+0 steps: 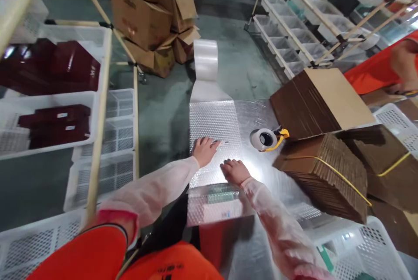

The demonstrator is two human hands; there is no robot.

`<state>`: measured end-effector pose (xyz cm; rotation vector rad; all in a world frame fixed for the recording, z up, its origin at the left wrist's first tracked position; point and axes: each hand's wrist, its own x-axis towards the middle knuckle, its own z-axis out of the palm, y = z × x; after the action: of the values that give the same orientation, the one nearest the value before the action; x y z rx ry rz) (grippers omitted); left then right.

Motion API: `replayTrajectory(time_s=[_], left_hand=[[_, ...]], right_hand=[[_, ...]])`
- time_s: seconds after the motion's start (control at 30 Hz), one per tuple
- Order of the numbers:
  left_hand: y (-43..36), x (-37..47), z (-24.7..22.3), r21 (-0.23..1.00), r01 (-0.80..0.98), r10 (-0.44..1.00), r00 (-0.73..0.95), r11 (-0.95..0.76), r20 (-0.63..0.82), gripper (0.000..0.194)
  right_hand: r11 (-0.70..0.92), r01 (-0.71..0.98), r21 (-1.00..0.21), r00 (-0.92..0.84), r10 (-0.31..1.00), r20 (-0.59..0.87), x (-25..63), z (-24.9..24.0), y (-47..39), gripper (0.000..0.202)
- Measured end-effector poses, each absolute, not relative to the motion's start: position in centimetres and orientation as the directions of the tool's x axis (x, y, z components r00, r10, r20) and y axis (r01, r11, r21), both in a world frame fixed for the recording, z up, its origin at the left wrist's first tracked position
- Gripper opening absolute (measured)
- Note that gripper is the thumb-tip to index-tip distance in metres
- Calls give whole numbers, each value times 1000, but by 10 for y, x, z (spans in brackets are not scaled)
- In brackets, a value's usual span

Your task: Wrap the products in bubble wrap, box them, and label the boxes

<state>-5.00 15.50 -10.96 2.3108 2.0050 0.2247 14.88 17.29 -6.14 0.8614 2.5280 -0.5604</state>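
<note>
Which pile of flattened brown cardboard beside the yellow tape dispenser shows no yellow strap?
The farther brown pile, with a broad tan panel facing up; the nearer pile, with ridged edges, has a yellow strap across it.

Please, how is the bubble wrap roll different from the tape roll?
The bubble wrap roll is wide and sits past the table's far edge; the tape roll is smaller and rests on the table. The bubble wrap roll has a long sheet drawn out, while the tape roll has a yellow and black dispenser. Both are pale.
</note>
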Motion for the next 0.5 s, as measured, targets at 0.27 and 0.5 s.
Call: replayTrajectory(time_s=[0.27, 0.5], left_hand=[[162, -71, -121, 145, 960, 970, 236, -241, 52, 47], [180, -85, -119, 174, 958, 974, 222, -226, 46, 45]], right_hand=[[645, 683, -343, -701, 444, -558, 181, -77, 171, 13], [482, 811, -331, -571, 527, -630, 224, -79, 164, 23]])
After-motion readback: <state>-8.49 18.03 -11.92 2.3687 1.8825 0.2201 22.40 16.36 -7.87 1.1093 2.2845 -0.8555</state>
